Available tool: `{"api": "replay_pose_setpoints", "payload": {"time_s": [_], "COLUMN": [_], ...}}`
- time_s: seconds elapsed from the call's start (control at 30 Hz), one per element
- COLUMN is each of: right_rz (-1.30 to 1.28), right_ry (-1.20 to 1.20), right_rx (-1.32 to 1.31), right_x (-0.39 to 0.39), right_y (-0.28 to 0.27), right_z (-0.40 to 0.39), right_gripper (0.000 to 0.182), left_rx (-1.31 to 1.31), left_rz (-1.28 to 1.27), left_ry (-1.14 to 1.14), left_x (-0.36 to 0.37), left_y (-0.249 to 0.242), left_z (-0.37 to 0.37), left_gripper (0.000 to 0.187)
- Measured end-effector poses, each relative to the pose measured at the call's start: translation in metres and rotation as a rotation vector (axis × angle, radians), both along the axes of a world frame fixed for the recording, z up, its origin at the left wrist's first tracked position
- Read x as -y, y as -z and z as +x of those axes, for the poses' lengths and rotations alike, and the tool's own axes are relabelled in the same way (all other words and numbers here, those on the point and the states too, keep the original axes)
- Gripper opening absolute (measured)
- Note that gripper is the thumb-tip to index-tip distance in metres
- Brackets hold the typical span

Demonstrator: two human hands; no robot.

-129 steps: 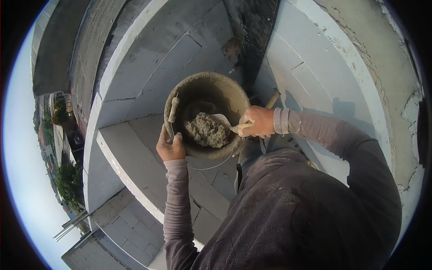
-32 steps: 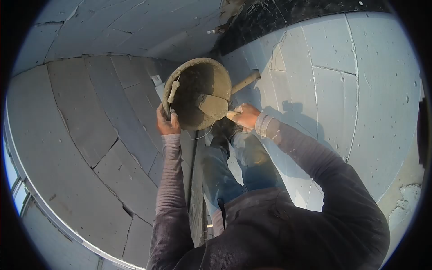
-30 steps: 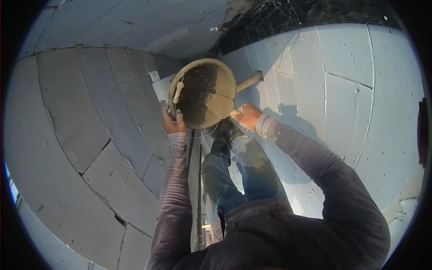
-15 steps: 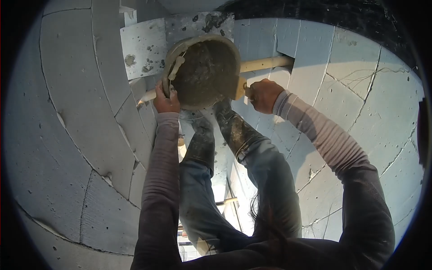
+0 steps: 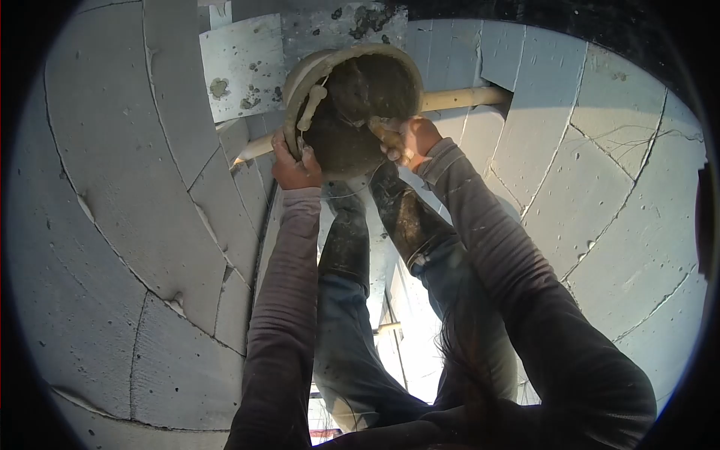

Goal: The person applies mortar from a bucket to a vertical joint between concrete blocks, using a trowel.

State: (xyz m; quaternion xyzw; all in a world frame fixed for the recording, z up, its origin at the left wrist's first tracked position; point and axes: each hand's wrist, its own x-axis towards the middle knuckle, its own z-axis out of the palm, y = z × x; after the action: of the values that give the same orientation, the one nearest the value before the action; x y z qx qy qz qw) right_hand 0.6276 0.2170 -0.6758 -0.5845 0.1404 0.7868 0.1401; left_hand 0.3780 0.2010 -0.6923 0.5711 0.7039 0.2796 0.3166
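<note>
A round bucket [image 5: 412, 71] with dark grey wet material [image 5: 337, 150] inside tilts toward me at the upper centre. My left hand [image 5: 297, 166] grips its left rim, near the pale handle grip [image 5: 312, 107]. At the right side of the opening, my right hand [image 5: 414, 141] is closed round the yellowish handle of a tool [image 5: 388, 136]. The tool's blade reaches into the bucket and is hard to tell from the dark material.
Grey block walls [image 5: 112, 135] rise on both sides. A pale pole [image 5: 465, 98] crosses behind the bucket. Spattered boards [image 5: 244, 67] stand at the top. My boots [image 5: 346, 244] are below the bucket, with a bright gap between my legs.
My right hand has moved left and slightly up, bringing the tool from the bucket's right edge into its opening. Bucket and left hand sit slightly farther right and the bucket higher in view.
</note>
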Motion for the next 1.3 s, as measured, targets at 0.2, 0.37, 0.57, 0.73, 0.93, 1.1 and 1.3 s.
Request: {"api": "replay_pose_setpoints", "payload": {"time_s": [0.2,0.37,0.57,0.73,0.93,1.1,1.3], "right_rz": [0.088,-0.109,0.160,-0.042,-0.073,-0.029,0.039], "right_ry": [-0.299,-0.397,-0.649,-0.182,-0.315,0.621,-0.171], "right_rx": [0.103,-0.225,0.363,0.153,-0.055,-0.056,0.140], "right_x": [-0.008,-0.009,-0.023,-0.010,-0.066,-0.006,0.031], "right_y": [-0.073,0.070,-0.027,-0.073,-0.015,0.002,-0.078], "right_z": [0.006,-0.028,0.000,-0.001,-0.041,0.026,0.018], "right_gripper": [0.035,0.041,0.032,0.029,0.026,0.021,0.025], "left_rx": [0.067,-0.033,0.009,0.061,-0.031,-0.046,-0.081], "left_rz": [-0.110,0.017,-0.028,-0.125,-0.078,-0.104,-0.176], "left_ry": [-0.096,0.122,0.141,0.113,0.256,0.230,0.294], "left_x": [0.001,-0.011,-0.037,-0.052,-0.066,-0.077,-0.077], "left_y": [-0.003,0.006,0.018,0.001,0.014,0.022,0.011], "left_z": [-0.001,-0.001,-0.020,0.003,-0.017,-0.020,0.034], "left_gripper": [0.049,0.051,0.047,0.049,0.051,0.053,0.062]}}
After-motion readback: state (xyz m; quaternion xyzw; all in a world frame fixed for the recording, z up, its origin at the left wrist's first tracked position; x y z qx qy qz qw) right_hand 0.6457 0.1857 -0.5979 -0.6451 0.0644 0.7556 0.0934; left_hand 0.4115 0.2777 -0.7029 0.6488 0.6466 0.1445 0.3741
